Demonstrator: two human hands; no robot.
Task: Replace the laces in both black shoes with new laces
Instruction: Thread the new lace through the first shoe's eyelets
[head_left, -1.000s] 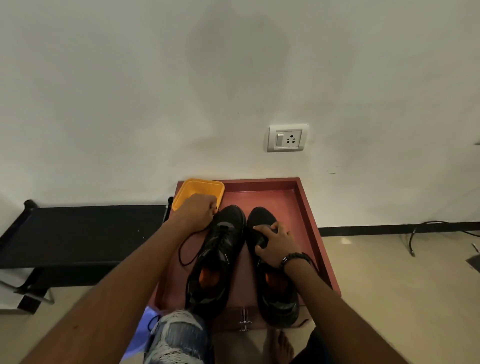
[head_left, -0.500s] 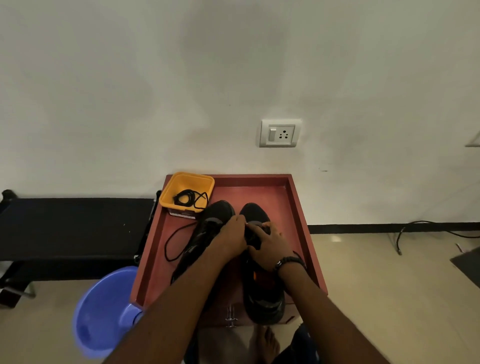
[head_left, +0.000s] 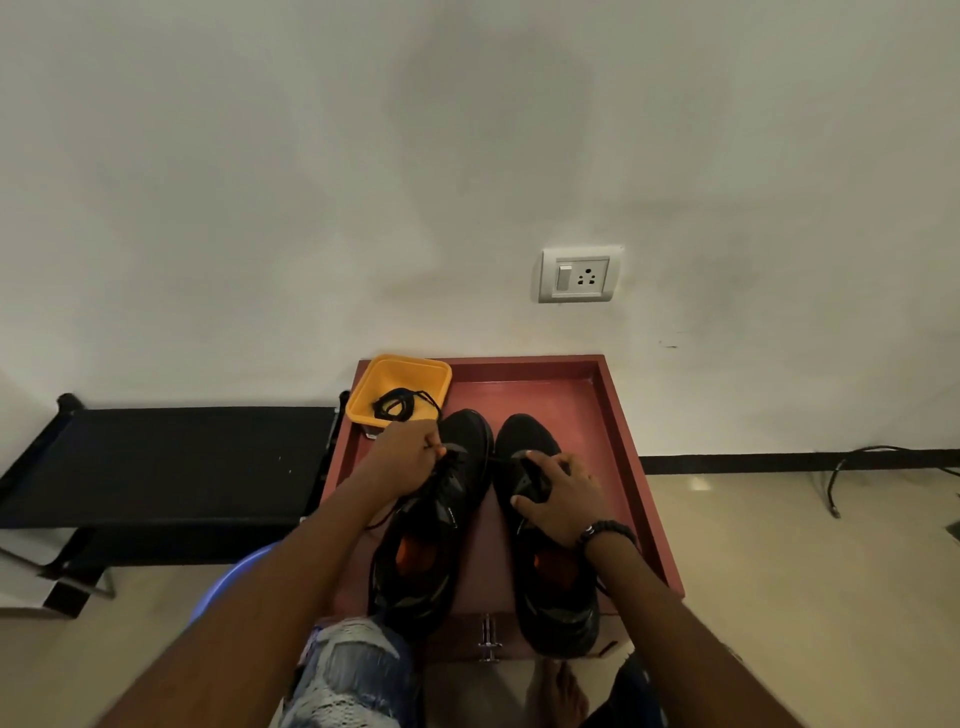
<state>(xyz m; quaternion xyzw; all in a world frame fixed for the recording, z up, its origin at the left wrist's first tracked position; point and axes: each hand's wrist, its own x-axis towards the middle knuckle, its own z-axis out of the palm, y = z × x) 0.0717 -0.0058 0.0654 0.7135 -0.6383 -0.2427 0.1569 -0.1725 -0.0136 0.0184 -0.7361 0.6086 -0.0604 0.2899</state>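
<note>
Two black shoes stand side by side, toes toward the wall, on a red tray-like tabletop (head_left: 618, 415). My left hand (head_left: 402, 460) pinches a black lace at the upper eyelets of the left shoe (head_left: 441, 519). My right hand (head_left: 558, 496) rests on the tongue of the right shoe (head_left: 550, 587), fingers curled over it. A yellow tub (head_left: 397, 374) at the tray's far left corner holds a coiled black lace (head_left: 397, 405).
A black bench (head_left: 171, 457) stands to the left against the white wall. A blue plastic basin (head_left: 234, 577) sits on the floor by my left arm. A wall socket (head_left: 579, 274) is above the tray. Cables (head_left: 857, 462) lie on the floor at right.
My left hand went from the right shoe's toe area back to the left shoe and now pinches its lace. The right hand stayed on the right shoe. The camera shifted.
</note>
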